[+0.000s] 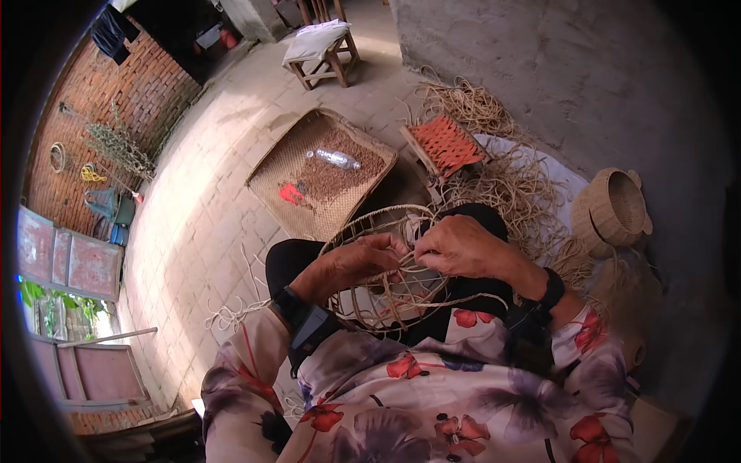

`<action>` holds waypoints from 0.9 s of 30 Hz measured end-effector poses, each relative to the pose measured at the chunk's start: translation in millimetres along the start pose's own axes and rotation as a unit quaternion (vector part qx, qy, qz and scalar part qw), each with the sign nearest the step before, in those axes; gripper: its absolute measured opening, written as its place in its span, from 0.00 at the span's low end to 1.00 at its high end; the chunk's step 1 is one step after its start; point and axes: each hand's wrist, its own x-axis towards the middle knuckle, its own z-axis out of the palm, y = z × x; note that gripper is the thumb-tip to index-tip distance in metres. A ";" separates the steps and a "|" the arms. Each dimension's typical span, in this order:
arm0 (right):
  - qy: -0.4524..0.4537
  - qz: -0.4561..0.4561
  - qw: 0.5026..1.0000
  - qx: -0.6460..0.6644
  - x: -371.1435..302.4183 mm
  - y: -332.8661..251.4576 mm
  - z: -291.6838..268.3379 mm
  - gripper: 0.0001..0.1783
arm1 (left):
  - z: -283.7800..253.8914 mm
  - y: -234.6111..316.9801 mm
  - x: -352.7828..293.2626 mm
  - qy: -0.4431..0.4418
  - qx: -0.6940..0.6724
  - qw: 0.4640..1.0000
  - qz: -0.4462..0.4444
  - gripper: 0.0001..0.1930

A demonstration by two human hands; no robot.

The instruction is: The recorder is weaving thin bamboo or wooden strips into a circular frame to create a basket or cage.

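Note:
An open-work basket frame (363,306) of pale cord rests on my lap between my knees. My left hand (361,258) reaches in from its left side, fingers closed on a strand of cord near the middle. Beside it my right hand (461,248) pinches cord (405,266) with thumb and forefinger. The fingertips of both hands nearly meet over the basket. One loose cord end (482,296) trails out to the right under my right wrist, and others (235,312) hang off to the left.
A square woven tray (278,174) ahead holds brown bits and a plastic bottle (338,159). Right of it stand a stool with an orange woven seat (448,145) and heaped cord (509,185). Finished baskets (617,204) sit by the grey wall (556,77). Farther off is a wooden stool (318,54).

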 end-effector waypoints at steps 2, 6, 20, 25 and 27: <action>-0.075 0.027 0.993 -0.082 10.3 0.4 -1.9 0.11 | -3.5 -4.2 2.1 -0.007 0.000 1.000 0.015 0.11; -0.201 0.029 0.977 -0.067 25.6 7.5 -5.2 0.12 | 1.0 -3.0 -0.1 -0.001 -0.015 1.000 0.016 0.12; 0.051 -0.023 0.997 0.059 39.3 21.9 21.0 0.12 | -12.9 -12.5 5.3 -0.031 -0.023 0.999 0.028 0.05; -0.003 0.030 0.993 0.114 37.7 27.6 27.8 0.12 | -6.2 -9.2 4.7 0.001 0.008 1.000 0.025 0.04; -0.036 0.042 0.989 0.137 37.2 27.6 24.3 0.11 | -9.0 -12.5 6.4 -0.004 0.001 0.999 0.032 0.04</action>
